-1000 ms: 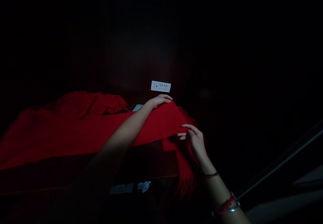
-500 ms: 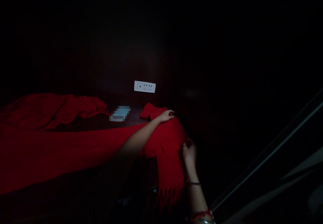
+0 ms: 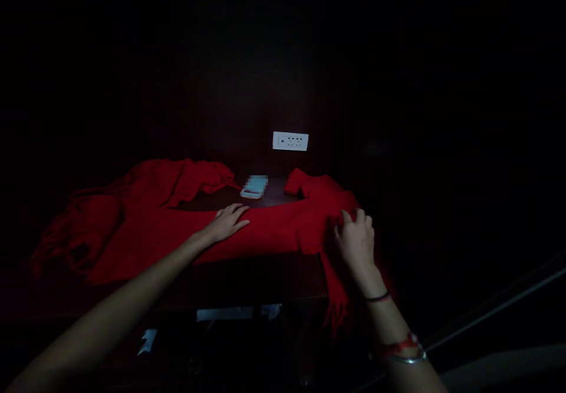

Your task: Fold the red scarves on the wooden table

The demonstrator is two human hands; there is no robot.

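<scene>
A long red fringed scarf (image 3: 265, 231) lies spread across a dark table, its right end hanging over the edge with the fringe down. My left hand (image 3: 229, 222) rests flat on the scarf's middle, fingers stretched out and a ring on one. Over the right part of the scarf is my right hand (image 3: 356, 236), fingers spread and bent a little, with no cloth visibly gripped. A second, crumpled red heap of cloth (image 3: 172, 183) lies at the left, its fringe toward the phone. Bracelets circle my right wrist and forearm.
A lit phone (image 3: 255, 186), its screen blurred out, lies on the dark tabletop (image 3: 276, 189) behind the scarf. On the wall above is a white socket panel (image 3: 290, 141). Pale items show below the table edge. Much of the surroundings is too dark to make out.
My left hand has moved left along the scarf from its right end to its middle. My right hand has risen over the scarf's right part. The view has turned left.
</scene>
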